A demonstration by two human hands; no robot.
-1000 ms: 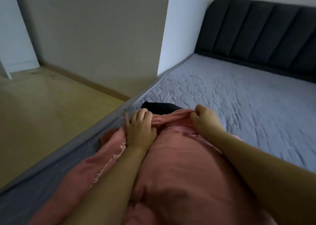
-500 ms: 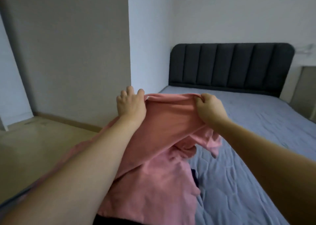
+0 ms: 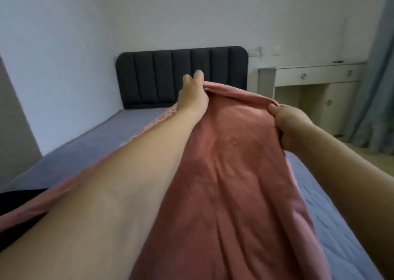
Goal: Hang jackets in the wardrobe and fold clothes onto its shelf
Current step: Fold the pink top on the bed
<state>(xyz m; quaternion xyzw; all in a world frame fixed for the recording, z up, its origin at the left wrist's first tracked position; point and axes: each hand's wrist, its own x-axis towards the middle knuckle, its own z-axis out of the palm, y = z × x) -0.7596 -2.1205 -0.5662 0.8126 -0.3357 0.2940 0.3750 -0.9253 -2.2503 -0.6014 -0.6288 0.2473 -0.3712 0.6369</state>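
Note:
A pink garment (image 3: 234,184) with pale lettering along its left edge hangs stretched between both hands, raised above the bed. My left hand (image 3: 193,97) grips its top edge on the left, fingers curled over the fabric. Its top right corner is pinched by my right hand (image 3: 290,124). The cloth drapes down toward me and covers the near part of the bed. A dark garment (image 3: 19,203) lies on the bed at the lower left, partly under the pink cloth. No wardrobe shows in view.
The grey-blue mattress (image 3: 102,143) runs to a dark padded headboard (image 3: 153,77) against the white wall. A white desk with drawers (image 3: 311,83) stands at the right, with a blue-grey curtain (image 3: 375,77) beside it.
Both hands took the pink garment's top edge on the bed and lifted it higher and outward. My view rose and swung right, bringing the desk and curtain into sight.

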